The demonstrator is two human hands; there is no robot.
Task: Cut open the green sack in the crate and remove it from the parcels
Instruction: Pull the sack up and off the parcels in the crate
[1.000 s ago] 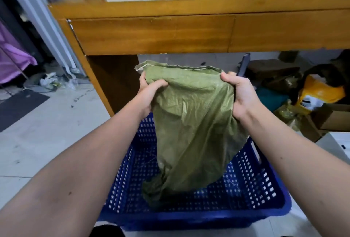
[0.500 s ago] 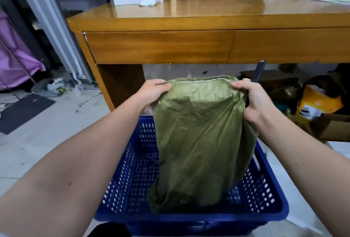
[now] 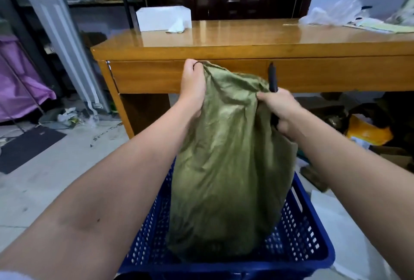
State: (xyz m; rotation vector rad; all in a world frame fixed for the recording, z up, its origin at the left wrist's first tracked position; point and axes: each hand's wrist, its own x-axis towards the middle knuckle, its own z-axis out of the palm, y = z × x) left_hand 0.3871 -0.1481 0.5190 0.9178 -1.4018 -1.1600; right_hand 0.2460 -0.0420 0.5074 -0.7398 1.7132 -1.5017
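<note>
A green woven sack [image 3: 226, 167] hangs upright, its lower end resting inside a blue perforated plastic crate [image 3: 300, 230] on the floor. My left hand [image 3: 192, 84] grips the sack's top left corner, held high. Lower down, my right hand [image 3: 276, 109] pinches the top right edge and also holds a dark knife-like tool [image 3: 272, 78] that points up. The sack bulges near its bottom; no parcels show, the cloth hides what is inside.
A wooden desk [image 3: 246, 42] with drawers stands just behind the crate, with a white box [image 3: 163, 18] and plastic bags [image 3: 331, 14] on top. A yellow package [image 3: 367, 133] and cardboard clutter lie under the desk at right. Tiled floor with a dark mat [image 3: 26, 147] lies at left.
Both hands have lifted the sack's top higher, the left now above the right. The top edge is bunched instead of stretched flat. The view has tilted up.
</note>
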